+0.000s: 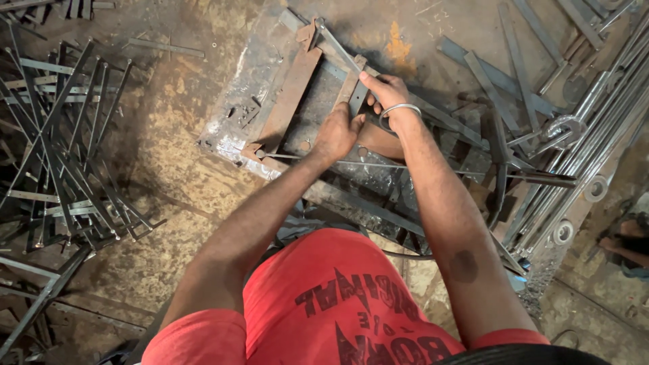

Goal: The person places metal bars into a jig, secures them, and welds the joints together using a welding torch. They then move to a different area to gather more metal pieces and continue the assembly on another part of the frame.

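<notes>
I look down at a steel work plate (233,111) on the floor with a rusty flat-bar jig (291,94) fixed on it. A long grey metal strip (334,46) runs diagonally across the jig. My left hand (336,132) presses its fingers on the strip's near end, next to a short rusty bar (349,81). My right hand (383,91), with a metal bangle on the wrist, grips the same strip just beyond the left hand. Both hands touch each other over the strip. My red shirt fills the bottom of the view.
A heap of bent metal strip frames (61,149) lies on the dirt floor at the left. Long steel rods and flat bars (574,135) are piled at the right, with ring-ended pieces (564,128) among them. Another person's foot (625,243) shows at the right edge.
</notes>
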